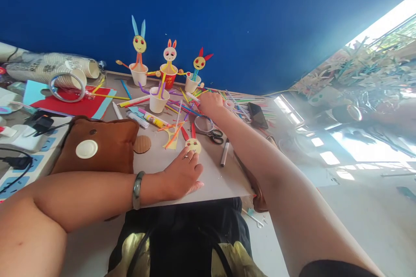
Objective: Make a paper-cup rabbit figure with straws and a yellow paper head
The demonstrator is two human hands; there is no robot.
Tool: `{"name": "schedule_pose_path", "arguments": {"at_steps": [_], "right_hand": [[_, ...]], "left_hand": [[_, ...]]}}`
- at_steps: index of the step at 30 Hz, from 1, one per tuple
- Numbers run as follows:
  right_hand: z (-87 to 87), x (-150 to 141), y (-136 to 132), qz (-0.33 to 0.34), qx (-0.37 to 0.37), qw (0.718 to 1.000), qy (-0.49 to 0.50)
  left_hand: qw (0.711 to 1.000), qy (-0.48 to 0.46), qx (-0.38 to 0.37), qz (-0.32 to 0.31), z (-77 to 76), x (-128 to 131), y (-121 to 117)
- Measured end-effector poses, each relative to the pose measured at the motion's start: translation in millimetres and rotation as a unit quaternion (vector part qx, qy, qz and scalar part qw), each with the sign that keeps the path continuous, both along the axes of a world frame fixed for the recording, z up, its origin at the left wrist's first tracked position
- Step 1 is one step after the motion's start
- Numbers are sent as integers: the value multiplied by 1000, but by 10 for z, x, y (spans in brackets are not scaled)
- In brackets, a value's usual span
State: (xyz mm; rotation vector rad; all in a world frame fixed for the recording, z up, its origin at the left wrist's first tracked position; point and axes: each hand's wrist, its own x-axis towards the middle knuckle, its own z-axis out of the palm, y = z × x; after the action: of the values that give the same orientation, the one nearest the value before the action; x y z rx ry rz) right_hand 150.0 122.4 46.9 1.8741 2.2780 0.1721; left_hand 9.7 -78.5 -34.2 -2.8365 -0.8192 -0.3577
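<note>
While left hand (182, 173) lies flat, open, by paper face (193, 144), right hand (210, 102) past face among straws (182, 106), grip can't tell.

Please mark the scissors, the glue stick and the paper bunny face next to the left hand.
scissors (210, 132): head view, point on the pivot area between the loop and the black handles.
glue stick (153, 120): head view, middle of its yellow barrel.
paper bunny face (193, 144): head view, centre of the round yellow face.
</note>
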Motion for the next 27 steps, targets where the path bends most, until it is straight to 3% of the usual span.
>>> {"name": "schedule_pose_path", "arguments": {"at_steps": [3,5,6,8,10,14,18,21,23,27], "right_hand": [[116,236,-342,-53,40,997,31],[144,414,-665,-62,48,989,129],[139,497,-850,-42,19,978,203],[102,632,-1243,15,-88,922,378],[42,702,-1629,37,-151,858,490],[-130,649,-2202,20,-204,818,538],[-373,511,-2438,-34,-156,801,578],[-510,454,-2488,-52,-160,771,615],[-548,445,-2495,-60,-157,751,638],[-554,454,-2475,-77,-88,738,664]], "left_hand": [[1000,2,6,3,-1,-3,-6],[1000,2,2,7,10,-4,-8],[1000,1,-2,10,17,-4,-8],[1000,-6,-16,12,29,-4,-6],[999,-22,-33,15,35,0,-5],[996,-46,-66,30,39,15,-14],[997,-40,-66,33,39,24,-32],[997,-46,-56,30,35,30,-44],[997,-47,-54,36,40,40,-50],[998,-29,-44,45,76,66,-51]]}}
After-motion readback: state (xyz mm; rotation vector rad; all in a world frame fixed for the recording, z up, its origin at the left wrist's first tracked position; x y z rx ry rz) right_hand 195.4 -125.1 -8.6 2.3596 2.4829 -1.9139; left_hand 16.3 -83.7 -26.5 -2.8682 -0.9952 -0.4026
